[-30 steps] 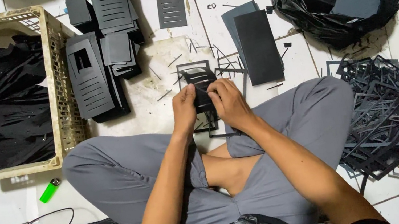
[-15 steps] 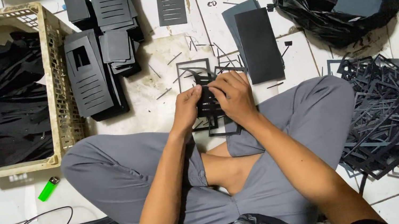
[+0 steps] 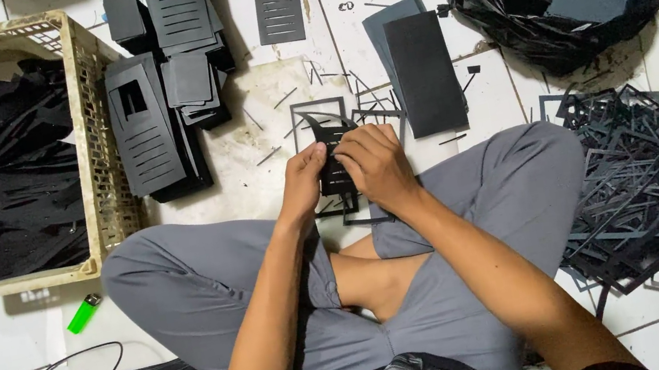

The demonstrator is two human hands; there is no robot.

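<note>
We sit cross-legged, both bare forearms reaching forward. Our left hand (image 3: 306, 175) and right hand (image 3: 375, 164) meet above the knees, fingers curled inward in a pinch, thumbs apparently pressed close, though the fingertips are hidden.

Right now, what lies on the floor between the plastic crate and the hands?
In the head view, stacks of black die-cut sheets lie between the crate and the hands, left and right, then dirty bare floor.
</note>
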